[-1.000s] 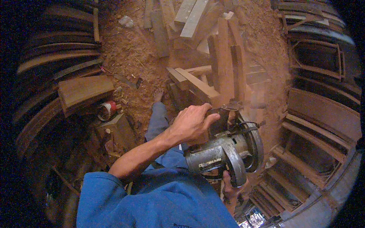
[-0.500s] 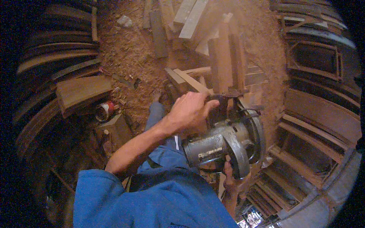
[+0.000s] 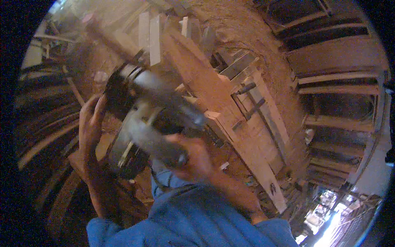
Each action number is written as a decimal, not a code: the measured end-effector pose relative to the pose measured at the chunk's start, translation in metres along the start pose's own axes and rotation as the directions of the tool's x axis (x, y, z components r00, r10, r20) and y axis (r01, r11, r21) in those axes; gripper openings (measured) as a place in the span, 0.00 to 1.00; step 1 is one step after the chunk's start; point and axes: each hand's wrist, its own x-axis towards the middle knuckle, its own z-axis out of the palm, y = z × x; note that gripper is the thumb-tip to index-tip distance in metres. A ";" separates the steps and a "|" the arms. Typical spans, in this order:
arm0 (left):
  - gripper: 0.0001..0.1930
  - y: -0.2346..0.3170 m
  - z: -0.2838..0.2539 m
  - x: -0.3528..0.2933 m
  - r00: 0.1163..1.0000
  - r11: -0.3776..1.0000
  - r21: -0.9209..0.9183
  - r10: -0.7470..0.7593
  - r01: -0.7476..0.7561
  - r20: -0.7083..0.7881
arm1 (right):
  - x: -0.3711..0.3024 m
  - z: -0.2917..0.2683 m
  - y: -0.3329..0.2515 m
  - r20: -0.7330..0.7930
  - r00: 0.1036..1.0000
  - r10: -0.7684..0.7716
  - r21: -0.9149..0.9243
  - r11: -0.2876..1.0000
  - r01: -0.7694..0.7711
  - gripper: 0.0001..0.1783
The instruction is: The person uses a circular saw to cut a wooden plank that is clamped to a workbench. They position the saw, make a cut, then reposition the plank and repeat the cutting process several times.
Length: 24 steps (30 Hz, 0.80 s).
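A grey metal power tool [image 3: 144,127] is up in front of the body, left of the middle of the scene, and both hands are on it. Its outline is smeared by motion blur, so its finer parts are hard to make out. The left hand [image 3: 90,119] grasps the dark far-left end of the tool, with some of its fingers hidden behind the casing. The right hand [image 3: 195,158] is clenched around the handle on the near right side of the tool, close to the chest; it is blurred too, and where each finger lies cannot be told. Both forearms come up from the sleeves of a blue shirt [image 3: 197,218] at the near side

To the right of the tool and beyond it lies a group of timber. A wide reddish board [image 3: 193,64] slants from the far middle toward the right, with two pale planks [image 3: 154,43] just left of its far end. A dark clamp-like tool [image 3: 256,108] rests among the boards right of the middle, and a long narrow board [image 3: 263,177] runs from there toward the near right, a dark mark near its end. The floor [image 3: 234,20] at the far side is brown and looks covered in sawdust or shavings. Dark stacked boards [image 3: 49,144] fill the left side, wooden frames and boards [image 3: 337,88] line the right, and a bright patch [image 3: 331,224] glares at the near right
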 end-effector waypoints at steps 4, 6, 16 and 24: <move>0.21 0.047 0.035 -0.196 0.948 0.939 -0.130 -0.319 0.318 0.016 | -0.162 -0.029 -0.048 0.095 0.995 0.019 0.192 0.981 -0.037 0.27; 0.21 0.071 0.059 -0.294 0.927 0.927 -0.093 -0.369 0.362 -0.068 | -0.249 -0.036 -0.065 0.130 0.991 0.029 0.202 0.978 -0.055 0.26; 0.21 0.366 0.361 -0.918 0.951 0.949 -0.082 -0.308 0.305 -0.017 | -0.955 -0.298 -0.145 0.165 0.986 -0.035 0.159 0.987 0.009 0.31; 0.21 0.632 0.746 -1.467 0.981 0.988 -0.032 -0.151 0.148 -0.118 | -1.603 -0.554 -0.123 0.106 0.985 -0.136 0.233 0.966 0.108 0.34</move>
